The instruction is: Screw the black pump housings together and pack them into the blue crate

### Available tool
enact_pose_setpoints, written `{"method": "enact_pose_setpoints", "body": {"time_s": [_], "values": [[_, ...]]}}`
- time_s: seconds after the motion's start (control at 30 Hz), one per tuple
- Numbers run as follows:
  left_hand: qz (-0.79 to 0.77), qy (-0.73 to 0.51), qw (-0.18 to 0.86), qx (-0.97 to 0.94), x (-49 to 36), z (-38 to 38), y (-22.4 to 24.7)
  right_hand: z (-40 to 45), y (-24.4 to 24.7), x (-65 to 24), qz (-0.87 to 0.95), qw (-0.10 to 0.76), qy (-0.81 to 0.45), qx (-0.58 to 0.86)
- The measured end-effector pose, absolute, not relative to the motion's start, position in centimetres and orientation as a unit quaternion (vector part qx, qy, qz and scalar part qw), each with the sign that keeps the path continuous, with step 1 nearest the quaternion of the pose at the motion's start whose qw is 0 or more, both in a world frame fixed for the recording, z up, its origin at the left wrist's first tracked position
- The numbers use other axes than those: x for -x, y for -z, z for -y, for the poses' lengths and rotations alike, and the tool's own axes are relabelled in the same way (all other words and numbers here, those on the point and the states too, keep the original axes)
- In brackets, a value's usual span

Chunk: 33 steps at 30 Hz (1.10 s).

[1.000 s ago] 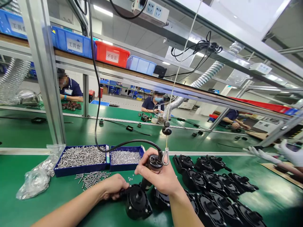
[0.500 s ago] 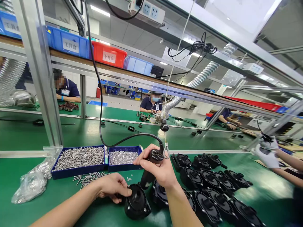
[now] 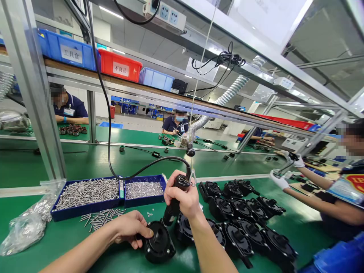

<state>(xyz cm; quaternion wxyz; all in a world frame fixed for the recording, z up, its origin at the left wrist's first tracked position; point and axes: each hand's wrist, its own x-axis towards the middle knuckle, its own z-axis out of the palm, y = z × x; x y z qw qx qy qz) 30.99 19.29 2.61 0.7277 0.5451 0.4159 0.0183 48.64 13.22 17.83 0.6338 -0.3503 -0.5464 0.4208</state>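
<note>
Left hand [image 3: 132, 229] is holding one black casing [image 3: 159, 243] on the green table [image 3: 65, 233]; right hand [image 3: 182, 195] is gripping one tilted screwdriver [image 3: 171, 213] near its far edge. Beyond, two blue trays [image 3: 88, 211] are sitting, one clear bag [image 3: 27, 229] lying leftward.

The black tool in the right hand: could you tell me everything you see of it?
The black tool is a thick cylinder, plastic-looking, gripped in the right hand. It leans slightly, lower end down at the rim of the round black housing; its tip is hidden. A black cable and a metal loop meet its upper end.
</note>
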Motion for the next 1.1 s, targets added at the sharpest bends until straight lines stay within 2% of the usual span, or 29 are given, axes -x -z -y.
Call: {"method": "enact_pose_setpoints", "body": {"time_s": [0.13,0.3,0.47,0.73,0.93,1.1], "values": [[-0.400,-0.005,0.740,-0.541,-31.1,-19.3,-2.1,-13.3,-17.9,-49.0,0.549,0.638,-0.420,0.339],[-0.356,0.028,0.737,-0.573,-30.8,-18.6,-2.2,-12.8,-17.7,-48.3,0.538,0.688,-0.399,0.279],[-0.347,0.059,0.724,-0.593,-30.6,-18.1,-2.6,-12.0,-17.5,-46.9,0.539,0.670,-0.459,0.226],[-0.342,0.047,0.741,-0.577,-31.0,-18.3,-2.3,-11.6,-17.4,-46.4,0.550,0.658,-0.453,0.243],[-0.340,0.030,0.740,-0.580,-31.0,-18.1,-2.6,-11.5,-16.9,-46.3,0.587,0.594,-0.511,0.202],[-0.359,0.018,0.723,-0.590,-31.3,-17.9,-2.9,-10.7,-17.2,-46.0,0.576,0.622,-0.463,0.258]]}}
